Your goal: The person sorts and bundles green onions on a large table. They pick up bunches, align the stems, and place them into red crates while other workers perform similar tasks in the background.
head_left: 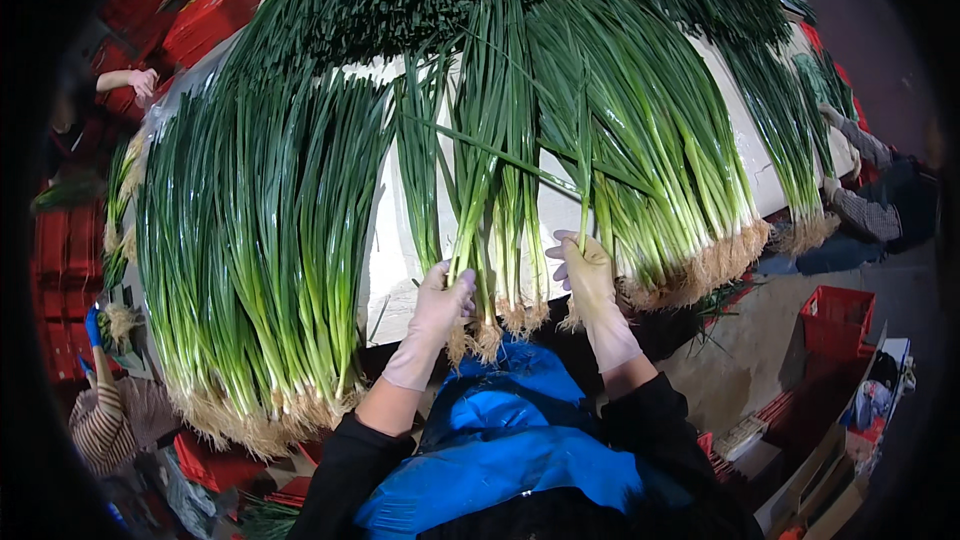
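Note:
My left hand (445,300), in a pale glove, has its fingers closed around the lower stems of some long green stalks (472,220) with shaggy pale roots. My right hand (590,275), also gloved, holds a stalk (585,195) near its white lower end, some fingers loosely raised. Between my hands more stalks (515,260) hang with their roots over the table's front edge. A broad heap of stalks (260,250) lies at the left, another (680,190) just right of my right hand, and dense leaf tops (390,10) cover the back.
A white tabletop (390,270) shows between the heaps. Co-workers are at the sides: a pink-gloved hand (140,82), a striped sleeve (105,415), a checked sleeve (865,210). Red crates (65,250) stand at the left, another (835,315) at the lower right. My blue apron (500,460) is below.

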Available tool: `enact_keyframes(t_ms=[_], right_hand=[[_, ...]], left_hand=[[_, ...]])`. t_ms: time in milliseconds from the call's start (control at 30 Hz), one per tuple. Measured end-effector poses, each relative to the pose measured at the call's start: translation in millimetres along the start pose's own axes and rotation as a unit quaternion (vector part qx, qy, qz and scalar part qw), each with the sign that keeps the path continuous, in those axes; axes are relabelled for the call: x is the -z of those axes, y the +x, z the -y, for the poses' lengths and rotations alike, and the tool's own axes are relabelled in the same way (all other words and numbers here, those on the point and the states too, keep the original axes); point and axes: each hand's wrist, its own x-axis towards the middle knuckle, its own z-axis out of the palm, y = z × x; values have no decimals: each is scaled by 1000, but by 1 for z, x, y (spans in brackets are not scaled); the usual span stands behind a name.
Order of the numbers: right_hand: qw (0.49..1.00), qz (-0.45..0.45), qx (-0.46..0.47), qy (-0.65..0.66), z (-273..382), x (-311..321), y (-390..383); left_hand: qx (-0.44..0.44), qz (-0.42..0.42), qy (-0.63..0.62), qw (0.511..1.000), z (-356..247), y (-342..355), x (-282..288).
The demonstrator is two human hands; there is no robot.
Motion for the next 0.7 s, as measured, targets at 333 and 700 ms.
enact_keyframes(t_ms=[333,700], right_hand=[[996,21,59,66,19,1,-40],[946,4,84,312,53,218,-221]], left_hand=[[-133,15,226,965,17,7,4],[-104,-111,273,950,8,7,-17]])
